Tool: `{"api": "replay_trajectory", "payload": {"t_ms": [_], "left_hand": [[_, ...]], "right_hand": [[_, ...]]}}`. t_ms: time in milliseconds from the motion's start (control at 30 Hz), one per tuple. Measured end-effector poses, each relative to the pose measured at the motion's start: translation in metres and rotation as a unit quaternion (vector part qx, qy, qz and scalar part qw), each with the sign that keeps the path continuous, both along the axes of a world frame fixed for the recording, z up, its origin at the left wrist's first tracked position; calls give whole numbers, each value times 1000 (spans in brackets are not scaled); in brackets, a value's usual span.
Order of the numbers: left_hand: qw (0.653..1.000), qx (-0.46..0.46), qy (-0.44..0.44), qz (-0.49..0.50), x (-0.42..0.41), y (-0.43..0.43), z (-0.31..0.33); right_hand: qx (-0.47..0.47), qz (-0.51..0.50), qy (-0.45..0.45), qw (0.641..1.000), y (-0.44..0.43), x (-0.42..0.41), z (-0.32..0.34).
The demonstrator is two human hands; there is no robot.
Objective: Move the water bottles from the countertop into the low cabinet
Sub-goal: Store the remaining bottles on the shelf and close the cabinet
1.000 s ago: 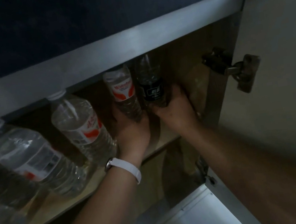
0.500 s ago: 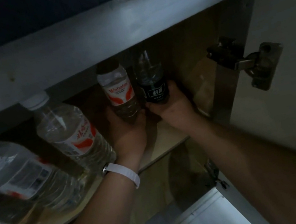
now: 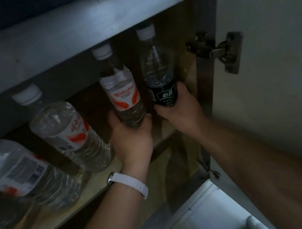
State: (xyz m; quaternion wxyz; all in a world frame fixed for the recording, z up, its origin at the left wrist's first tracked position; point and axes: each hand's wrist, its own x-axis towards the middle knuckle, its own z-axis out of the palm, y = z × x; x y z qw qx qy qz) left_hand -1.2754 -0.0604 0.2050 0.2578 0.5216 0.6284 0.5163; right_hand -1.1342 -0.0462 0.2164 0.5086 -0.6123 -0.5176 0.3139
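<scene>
Seating both on the shelf [image 3: 96, 174]: left hand [image 3: 131, 135] wraps the red-label bottle [image 3: 123, 93], right hand [image 3: 181, 109] grips the black-label bottle [image 3: 160, 77]. Set bases flat, then release.

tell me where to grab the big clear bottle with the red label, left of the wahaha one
Grip the big bottle round its body at the label, coming from the open front. Its white cap appears to sit close under the cabinet rail, so a top grasp looks cramped.

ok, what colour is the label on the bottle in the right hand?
The label is black with white characters; it shows best in the head view.
</scene>
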Motion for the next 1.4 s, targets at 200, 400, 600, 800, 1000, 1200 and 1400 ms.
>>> {"api": "replay_trajectory", "payload": {"t_ms": [200, 400, 600, 800, 1000, 1200, 1400], "left_hand": [[1000, 2, 7, -26, 5, -8, 0], [1000, 14, 3, -23, 5, -10, -3], [999, 18, 26, -35, 3, -11, -4], [997, 24, 31, -67, -1, -14, 0], [990, 32, 90, -108, -23, -48, 1], [962, 24, 238, -131, -55, -103, 7], [927, 146, 345, -12, -123, -130, -11]], "right_hand": [[2, -14, 21, 1000, -13, 3, 1], [-10, -4, 33, 999, -10, 1, 1], [-7, 5, 22, 1000, -9, 1, 1], [-6, 27, 39, 999, -16, 5, 5], [55, 21, -4, 998, -30, 3, 26], [190, -58, -143, 969, -62, -11, 37], [268, 80, -339, 899, -81, -50, 30]]}}
